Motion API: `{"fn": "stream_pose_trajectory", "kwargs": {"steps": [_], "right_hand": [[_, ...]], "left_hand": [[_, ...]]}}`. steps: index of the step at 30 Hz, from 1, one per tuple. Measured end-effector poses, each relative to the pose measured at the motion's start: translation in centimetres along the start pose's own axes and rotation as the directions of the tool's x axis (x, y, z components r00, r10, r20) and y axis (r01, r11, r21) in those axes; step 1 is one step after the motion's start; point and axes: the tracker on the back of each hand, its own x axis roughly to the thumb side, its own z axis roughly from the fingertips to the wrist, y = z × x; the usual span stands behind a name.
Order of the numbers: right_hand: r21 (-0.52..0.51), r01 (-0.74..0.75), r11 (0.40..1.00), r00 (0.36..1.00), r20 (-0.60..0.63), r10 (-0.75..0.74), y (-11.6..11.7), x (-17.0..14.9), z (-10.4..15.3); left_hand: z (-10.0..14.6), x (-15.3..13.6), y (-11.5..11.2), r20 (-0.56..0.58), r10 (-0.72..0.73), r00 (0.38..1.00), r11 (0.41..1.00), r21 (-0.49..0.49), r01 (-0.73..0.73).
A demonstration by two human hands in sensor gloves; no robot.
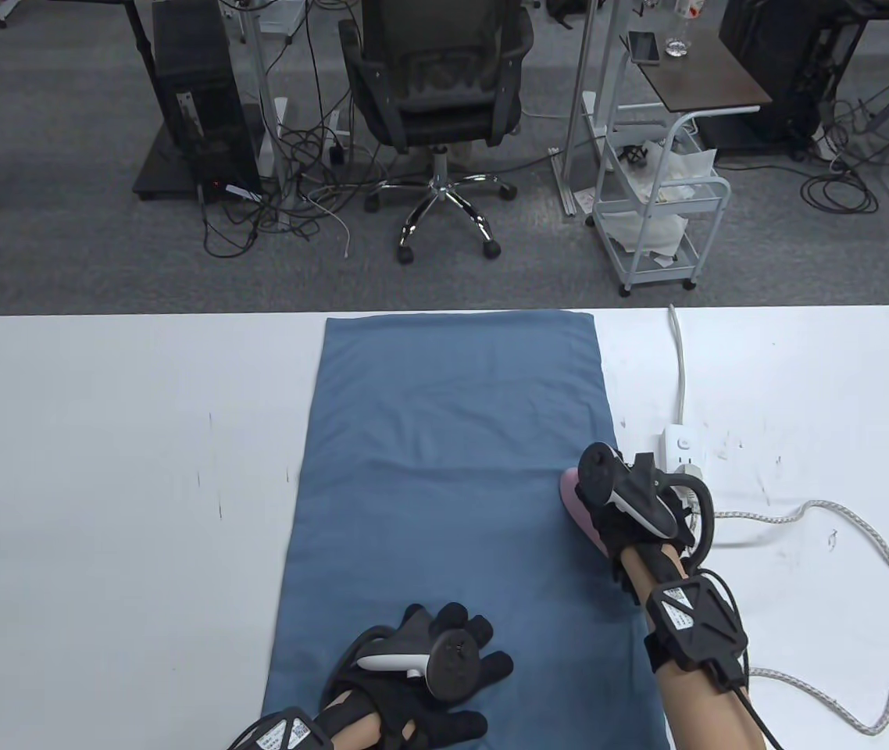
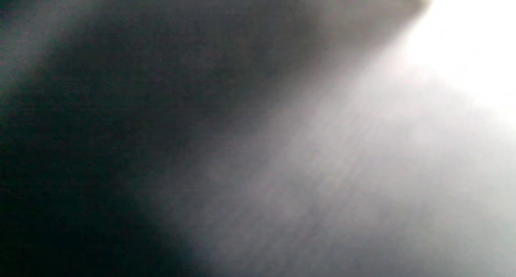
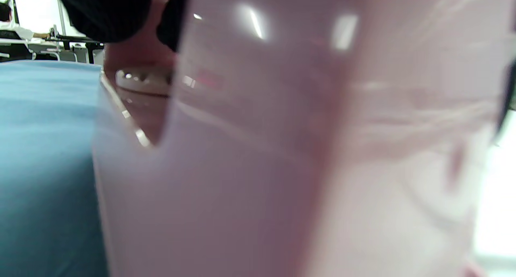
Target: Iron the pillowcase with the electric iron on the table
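A blue pillowcase (image 1: pixel 444 484) lies flat lengthwise down the middle of the white table (image 1: pixel 101 469). My left hand (image 1: pixel 452 664) rests flat on its near end with fingers spread. My right hand (image 1: pixel 616 500) grips the handle of a pink electric iron (image 1: pixel 573 500), which sits on the pillowcase's right edge; only the iron's nose shows past the hand. In the right wrist view the pink iron body (image 3: pixel 282 148) fills the frame, with the blue cloth (image 3: pixel 44 148) to its left. The left wrist view is a dark blur.
A white power strip (image 1: pixel 679 449) sits right of the iron, its white cord (image 1: pixel 679 359) running to the far edge. The iron's braided cord (image 1: pixel 882 562) loops over the right side of the table. An office chair (image 1: pixel 437 101) and a white cart (image 1: pixel 659 203) stand beyond the table.
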Motion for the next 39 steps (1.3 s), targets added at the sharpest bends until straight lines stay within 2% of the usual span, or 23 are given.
{"fn": "stream_pose_trajectory", "kwargs": {"steps": [6, 11, 16, 21, 25, 30, 35, 37, 39], "right_hand": [[-0.060, 0.267, 0.962, 0.963, 0.065, -0.263, -3.2, -1.4, 4.3], [-0.122, 0.316, 0.941, 0.941, 0.163, -0.295, -6.2, -1.6, 8.2], [-0.143, 0.341, 0.929, 0.929, 0.203, -0.310, -7.1, -2.2, 10.6], [-0.150, 0.345, 0.926, 0.927, 0.208, -0.312, -7.5, -2.6, 11.1], [-0.162, 0.361, 0.918, 0.923, 0.204, -0.327, -7.8, -3.1, 11.1], [-0.173, 0.372, 0.912, 0.920, 0.198, -0.338, -8.0, -3.7, 11.1], [-0.170, 0.369, 0.914, 0.922, 0.194, -0.337, -7.9, -4.0, 11.1], [-0.170, 0.367, 0.915, 0.923, 0.193, -0.334, -7.9, -4.0, 11.1], [-0.169, 0.368, 0.914, 0.922, 0.193, -0.335, -7.9, -4.0, 11.1]], "left_hand": [[0.0, 0.0, 0.0, 0.000, 0.000, 1.000, 1.000, 0.000, 0.000], [0.0, 0.0, 0.0, 0.000, 0.000, 1.000, 1.000, 0.000, 0.000], [0.0, 0.0, 0.0, 0.000, 0.000, 1.000, 1.000, 0.001, 0.000], [0.1, 0.3, 0.5, -0.011, -0.021, 1.000, 0.999, 0.028, 0.021], [0.2, 0.6, 2.5, -0.021, -0.048, 0.999, 0.996, 0.080, 0.049], [-1.7, -0.4, 5.9, -0.110, 0.017, 0.994, 0.986, 0.166, 0.002], [-3.9, -1.7, 6.9, -0.186, 0.073, 0.980, 0.984, 0.176, -0.040], [-4.5, -2.0, 6.5, -0.200, 0.042, 0.979, 0.988, 0.151, -0.012], [-4.6, -2.2, 6.0, -0.176, 0.061, 0.982, 0.994, 0.103, -0.044]]}}
